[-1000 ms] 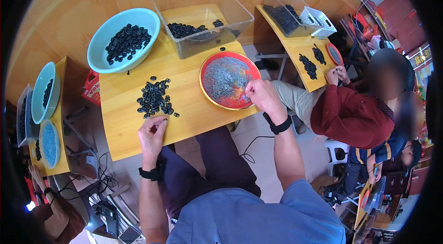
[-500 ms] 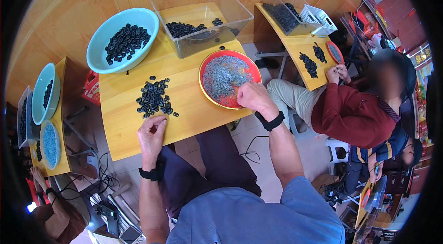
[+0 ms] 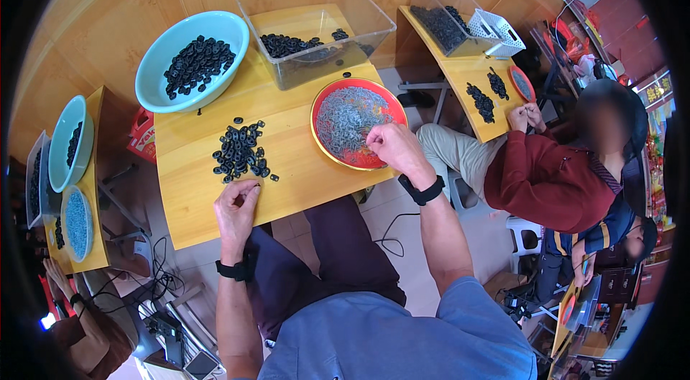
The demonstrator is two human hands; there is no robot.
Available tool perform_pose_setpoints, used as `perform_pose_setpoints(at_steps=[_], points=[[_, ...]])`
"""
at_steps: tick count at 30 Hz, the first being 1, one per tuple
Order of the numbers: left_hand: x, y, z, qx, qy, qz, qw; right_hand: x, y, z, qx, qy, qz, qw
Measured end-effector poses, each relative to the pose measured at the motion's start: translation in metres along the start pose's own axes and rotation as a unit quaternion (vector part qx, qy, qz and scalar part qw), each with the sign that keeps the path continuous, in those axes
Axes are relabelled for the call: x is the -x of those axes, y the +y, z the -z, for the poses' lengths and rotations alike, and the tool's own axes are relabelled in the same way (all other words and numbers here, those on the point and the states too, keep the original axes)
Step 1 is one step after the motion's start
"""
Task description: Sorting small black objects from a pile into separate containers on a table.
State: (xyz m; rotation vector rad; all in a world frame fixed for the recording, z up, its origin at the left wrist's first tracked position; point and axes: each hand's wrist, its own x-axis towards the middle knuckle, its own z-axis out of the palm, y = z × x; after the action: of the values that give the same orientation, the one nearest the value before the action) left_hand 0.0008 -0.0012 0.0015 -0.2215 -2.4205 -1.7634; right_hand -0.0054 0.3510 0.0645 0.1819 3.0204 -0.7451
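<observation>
Right hand fingertips pinched in grey pieces, red plate 4 o'clock rim. Left hand loosely curled, grip unclear; black rings at its 12.

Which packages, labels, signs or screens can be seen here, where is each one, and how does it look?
Red package: on the floor left of the wooden table, partly hidden by its edge; boxy, red with pale print.
Phone-like screen: on the floor at the lower edge, left of the person's left forearm; flat, dark, rectangular.
Other signs or labels: none that can be told.
</observation>
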Motion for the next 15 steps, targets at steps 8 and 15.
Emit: perform_pose_setpoints(at_steps=[8,15], points=[[0.000,-0.001,0.000,0.004,-0.004,0.013,1.000,-0.001,-0.002,-0.011,0.072,0.012,0.016,0.997],[0.000,0.002,0.000,-0.005,-0.008,0.011,1.000,0.003,-0.004,-0.003,-0.029,0.022,-0.024,0.999]])
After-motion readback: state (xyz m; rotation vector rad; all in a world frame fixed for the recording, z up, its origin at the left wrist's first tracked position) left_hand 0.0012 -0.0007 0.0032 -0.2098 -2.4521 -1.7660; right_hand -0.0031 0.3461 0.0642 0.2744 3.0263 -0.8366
